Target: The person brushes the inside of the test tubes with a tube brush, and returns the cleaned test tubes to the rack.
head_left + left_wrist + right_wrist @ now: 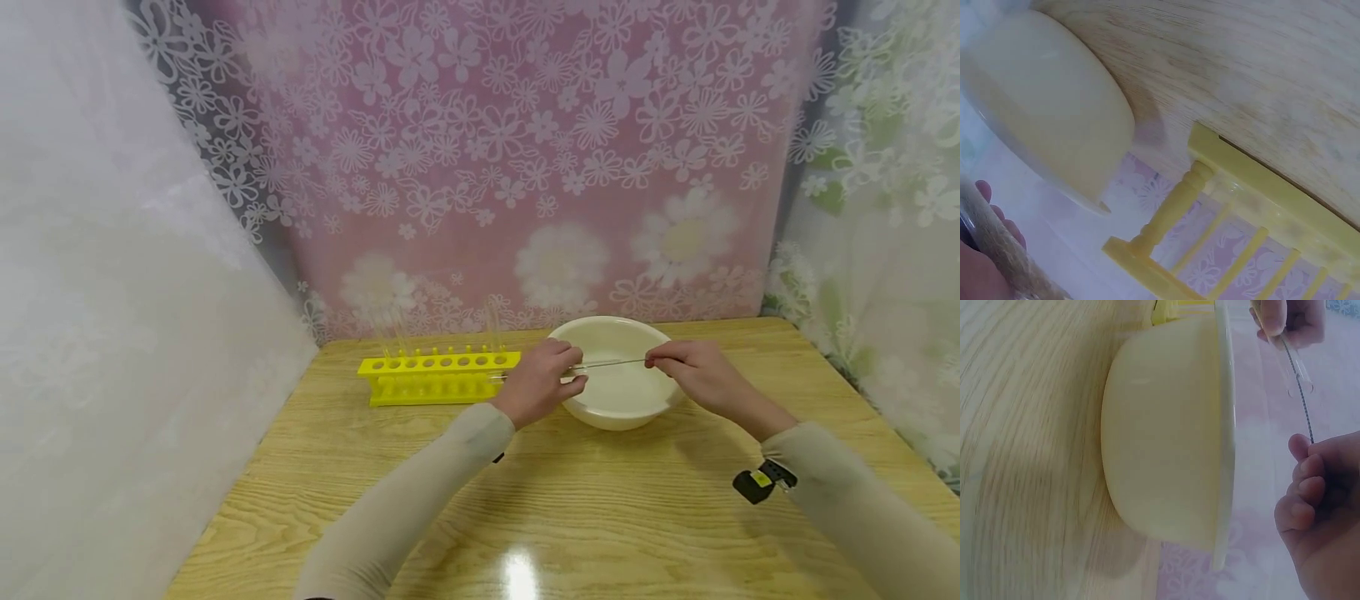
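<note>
At the left of the table (570, 500), toward the far edge, see a yellow rack (437, 363) with a few clear tubes (494, 329) standing in it; better not to bump it with the nearby left hand (538, 379). Just right of the rack, note this hand grasping a clear glass tube (1298, 369) with thumb and fingers, nearly level, above the left side of the pale bowl (618, 396). Inside the glass, notice brown bristles (1007, 253), and from its right end a thin twisted wire (1306, 415) coming out. Probably wise to hold the glass firmly but without hard squeezing, and to line up wire and tube, for not cracking the lip. Farther right, by the bowl's right rim, find the right hand (697, 375) pinching the wire's end, other fingers curled. Perhaps best to turn and slide it gently, in short strokes, above the bowl.
</note>
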Demonstrator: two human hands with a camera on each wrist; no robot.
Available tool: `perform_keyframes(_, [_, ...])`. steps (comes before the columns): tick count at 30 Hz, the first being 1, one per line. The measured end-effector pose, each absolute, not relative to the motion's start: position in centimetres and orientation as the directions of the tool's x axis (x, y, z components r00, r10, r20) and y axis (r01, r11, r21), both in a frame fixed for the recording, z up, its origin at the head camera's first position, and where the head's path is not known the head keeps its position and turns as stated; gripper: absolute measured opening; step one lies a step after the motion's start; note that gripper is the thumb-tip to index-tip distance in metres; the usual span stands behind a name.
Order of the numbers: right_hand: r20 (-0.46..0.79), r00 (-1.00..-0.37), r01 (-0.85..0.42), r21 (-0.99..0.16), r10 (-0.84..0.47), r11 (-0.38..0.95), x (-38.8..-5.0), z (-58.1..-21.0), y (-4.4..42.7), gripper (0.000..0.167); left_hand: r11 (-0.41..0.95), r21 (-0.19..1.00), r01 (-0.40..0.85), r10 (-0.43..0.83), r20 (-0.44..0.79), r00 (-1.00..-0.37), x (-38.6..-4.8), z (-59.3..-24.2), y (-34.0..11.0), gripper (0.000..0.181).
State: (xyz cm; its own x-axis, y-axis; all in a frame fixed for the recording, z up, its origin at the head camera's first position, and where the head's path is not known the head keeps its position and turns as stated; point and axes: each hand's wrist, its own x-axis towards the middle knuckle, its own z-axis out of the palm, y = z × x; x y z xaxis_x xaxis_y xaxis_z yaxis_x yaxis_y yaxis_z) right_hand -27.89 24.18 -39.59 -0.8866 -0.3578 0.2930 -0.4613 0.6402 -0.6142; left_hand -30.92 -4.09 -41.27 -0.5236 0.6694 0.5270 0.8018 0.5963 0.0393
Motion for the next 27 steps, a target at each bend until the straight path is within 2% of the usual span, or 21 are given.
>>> perform_keyframes(5, [0.291, -0.876, -0.479, -0.613, -0.384, 0.629, -28.0, -40.0, 22.8, 0.026, 0.625, 0.043, 0.78, 0.653, 0.519, -0.552, -30.9, -41.4, -4.2, 0.013])
perform_keyframes(12, [0.315, -0.853, -0.519, -0.599, -0.416, 0.61, -28.1, -40.1, 22.0, 0.025, 0.608, 0.02, 0.794, 0.665, 0.533, -0.523, -31.1, -41.4, -4.3, 0.013])
perform_keyframes(22, [0.375, -0.846, -0.533, -0.579, -0.379, 0.618, -28.7, -39.7, 22.5, 0.026, 0.622, 0.083, 0.779, 0.659, 0.482, -0.577, -30.6, -41.6, -4.5, 0.015])
perform_keyframes(27, [0.394, -0.848, -0.529, -0.584, -0.355, 0.616, -28.8, -40.2, 22.8, 0.02, 0.637, 0.11, 0.763, 0.644, 0.469, -0.605, -30.5, -41.5, -4.5, 0.014])
